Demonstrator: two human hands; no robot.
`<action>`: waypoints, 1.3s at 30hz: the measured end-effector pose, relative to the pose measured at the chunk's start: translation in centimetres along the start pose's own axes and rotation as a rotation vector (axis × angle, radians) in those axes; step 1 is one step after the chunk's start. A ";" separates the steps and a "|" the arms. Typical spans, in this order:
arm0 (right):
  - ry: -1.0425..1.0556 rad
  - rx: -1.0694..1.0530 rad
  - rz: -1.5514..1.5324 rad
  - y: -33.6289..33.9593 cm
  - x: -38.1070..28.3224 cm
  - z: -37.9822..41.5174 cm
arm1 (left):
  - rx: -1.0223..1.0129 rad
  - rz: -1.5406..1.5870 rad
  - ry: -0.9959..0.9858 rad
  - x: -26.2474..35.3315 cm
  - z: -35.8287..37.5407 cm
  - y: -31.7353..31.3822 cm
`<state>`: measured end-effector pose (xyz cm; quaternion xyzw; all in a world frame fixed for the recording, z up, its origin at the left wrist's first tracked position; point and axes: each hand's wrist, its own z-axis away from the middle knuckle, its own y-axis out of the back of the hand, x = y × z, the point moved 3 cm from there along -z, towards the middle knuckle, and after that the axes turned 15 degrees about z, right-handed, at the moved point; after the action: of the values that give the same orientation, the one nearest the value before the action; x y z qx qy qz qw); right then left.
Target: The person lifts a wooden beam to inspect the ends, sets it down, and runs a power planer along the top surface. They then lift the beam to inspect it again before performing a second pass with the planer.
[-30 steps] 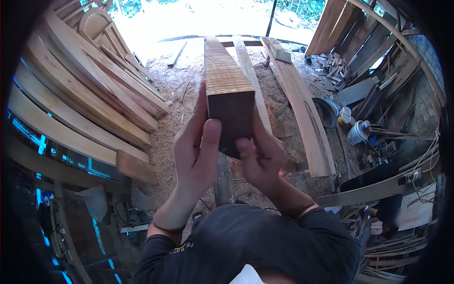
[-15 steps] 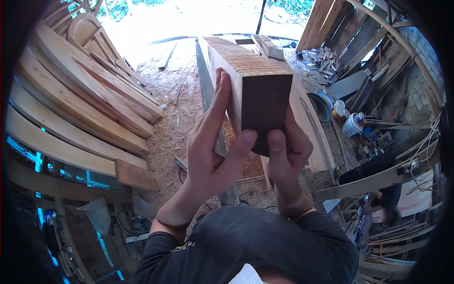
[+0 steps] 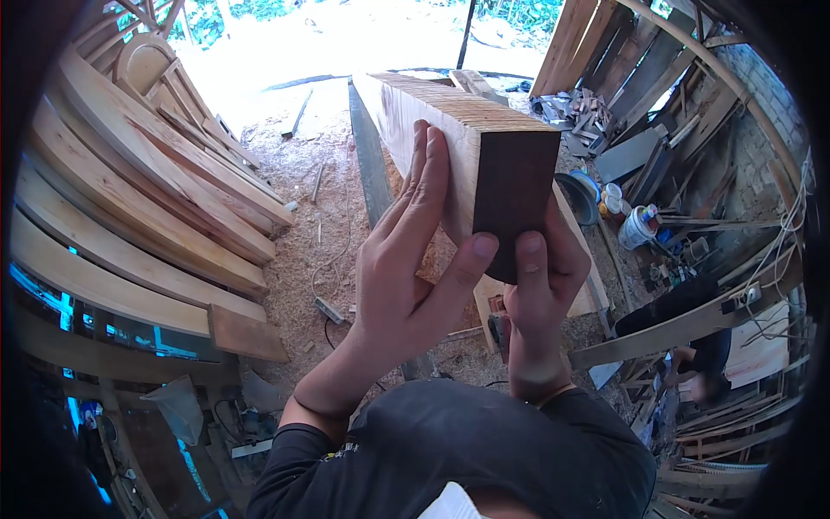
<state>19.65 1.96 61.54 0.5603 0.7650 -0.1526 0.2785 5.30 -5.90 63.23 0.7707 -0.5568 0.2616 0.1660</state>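
Observation:
A long, thick wooden beam (image 3: 445, 102) points away from me, its near end raised in front of my chest. Its top is ridged across the grain, and the near end face (image 3: 517, 186) is dark brown with a rounded bottom. My left hand (image 3: 398, 246) lies along the beam's pale left side, fingers stretched forward, with the thumb at the lower left edge of the end face. On the right, my right hand (image 3: 546, 272) wraps the lower corner, thumb pressed on the dark face. Its fingertips are hidden behind the beam.
Several long curved boards (image 3: 164, 199) are stacked at the left. Buckets (image 3: 638, 227) and a round basin (image 3: 577, 197) stand at the right, near a heap of offcuts (image 3: 575, 121). Sawdust covers the floor (image 3: 298, 251). Part of another person (image 3: 709, 350) shows at the lower right.
The beam's near end has swung to the right, with both hands moving along on it. More of its left side shows now, and the grip looks the same.

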 end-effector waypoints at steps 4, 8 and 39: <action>-0.005 0.032 0.012 0.2 -0.1 -0.3 | -0.007 -0.053 -0.021 0.1 -0.3 -0.2; -0.045 0.029 0.062 0.4 -0.4 -0.6 | -0.010 -0.052 0.012 0.0 -0.6 -0.5; -0.191 0.043 0.123 -0.8 -1.3 3.9 | 0.063 -0.044 0.170 1.1 4.4 -0.1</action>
<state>20.16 -1.42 59.09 0.5951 0.6955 -0.2045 0.3469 6.64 -9.18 60.31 0.7625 -0.5151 0.3398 0.1944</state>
